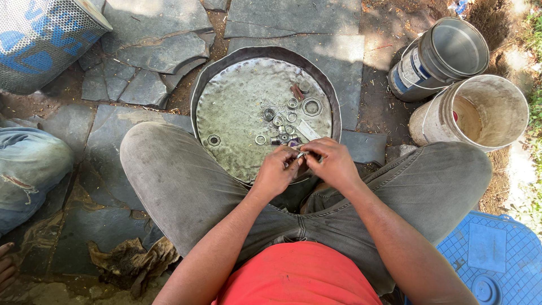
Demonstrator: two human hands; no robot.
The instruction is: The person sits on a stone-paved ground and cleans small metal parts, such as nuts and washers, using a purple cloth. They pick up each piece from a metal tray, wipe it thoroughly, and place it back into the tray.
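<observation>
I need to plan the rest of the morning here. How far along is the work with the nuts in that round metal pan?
Done: cannot tell; no finished pile shows. In hand: the left hand and right hand pinch a small silvery metal part together over the round dented metal pan. Left: about ten loose nuts and washers lie in the pan, one ring-shaped washer apart.

Pan (226, 113): dull hammered metal, dimpled and grimy. Nuts (285, 118) near its right edge: shiny bare steel. Floor (293, 22): rough matt slate slabs. Buckets (480, 110): scuffed plastic.
</observation>
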